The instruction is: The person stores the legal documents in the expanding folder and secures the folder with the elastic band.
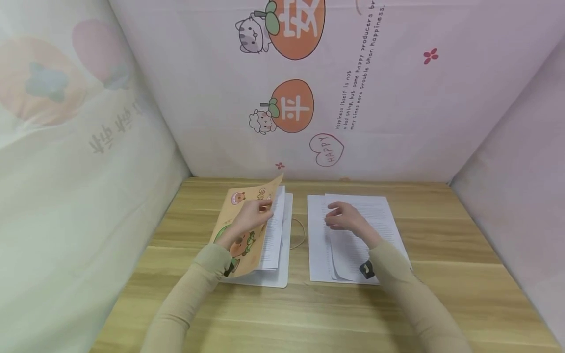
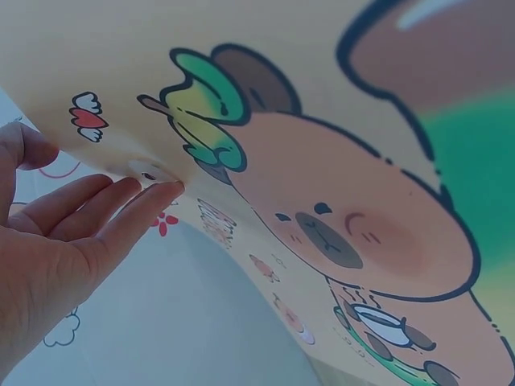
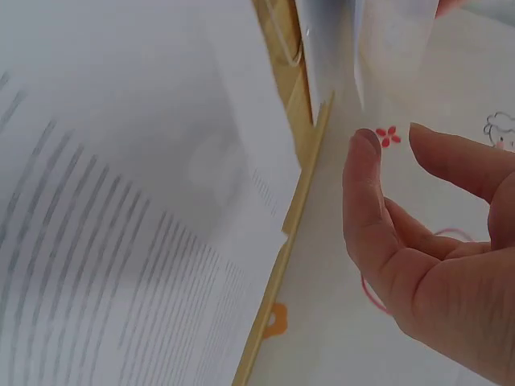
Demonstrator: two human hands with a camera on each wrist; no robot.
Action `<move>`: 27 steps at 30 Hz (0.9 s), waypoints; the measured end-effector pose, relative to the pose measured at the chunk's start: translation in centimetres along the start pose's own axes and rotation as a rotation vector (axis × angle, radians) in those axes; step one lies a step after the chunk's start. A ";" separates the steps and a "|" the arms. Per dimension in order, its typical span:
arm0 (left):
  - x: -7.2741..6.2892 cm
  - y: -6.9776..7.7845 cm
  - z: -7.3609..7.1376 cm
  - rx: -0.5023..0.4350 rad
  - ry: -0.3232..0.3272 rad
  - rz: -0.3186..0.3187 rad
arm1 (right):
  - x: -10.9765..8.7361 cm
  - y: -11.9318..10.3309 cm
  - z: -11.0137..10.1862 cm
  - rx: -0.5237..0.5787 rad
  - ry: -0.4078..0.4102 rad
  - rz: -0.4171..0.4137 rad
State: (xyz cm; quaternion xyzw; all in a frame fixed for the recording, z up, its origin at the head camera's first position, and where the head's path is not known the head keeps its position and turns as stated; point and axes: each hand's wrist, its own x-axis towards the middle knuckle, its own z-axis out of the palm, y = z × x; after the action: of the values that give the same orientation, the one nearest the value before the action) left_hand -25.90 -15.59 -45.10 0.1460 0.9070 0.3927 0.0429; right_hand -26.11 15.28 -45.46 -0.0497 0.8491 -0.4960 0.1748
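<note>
A tan paper folder (image 1: 240,196) with cartoon animal prints lies left of centre, its cover raised on the right side. Inside it are white printed sheets (image 1: 274,230). My left hand (image 1: 250,215) is at the raised cover edge. In the left wrist view its fairly straight fingers (image 2: 121,225) touch the cover by a small round button (image 2: 151,172), the thumb apart from them. To the right, my right hand (image 1: 346,218) hovers over a stack of printed paper (image 1: 368,215). The right wrist view shows thumb and index finger (image 3: 366,185) apart, nothing between them.
A thin cord loop (image 1: 302,233) sticks out from the folder's right side onto the wooden table (image 1: 247,318). Some sheets of the right stack are offset, with one edge curled. White printed cloth walls (image 1: 220,98) enclose the table at the back and both sides.
</note>
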 end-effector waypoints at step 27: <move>0.2 -0.4 0.1 -0.013 -0.013 0.009 | -4.8 6.7 -8.4 -0.065 0.043 0.120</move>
State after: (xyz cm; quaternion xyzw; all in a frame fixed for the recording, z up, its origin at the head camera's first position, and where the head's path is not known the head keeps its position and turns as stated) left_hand -26.20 -15.69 -45.49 0.1523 0.9035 0.3978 0.0478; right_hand -24.00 26.80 -46.24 0.0062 0.8698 -0.4576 0.1841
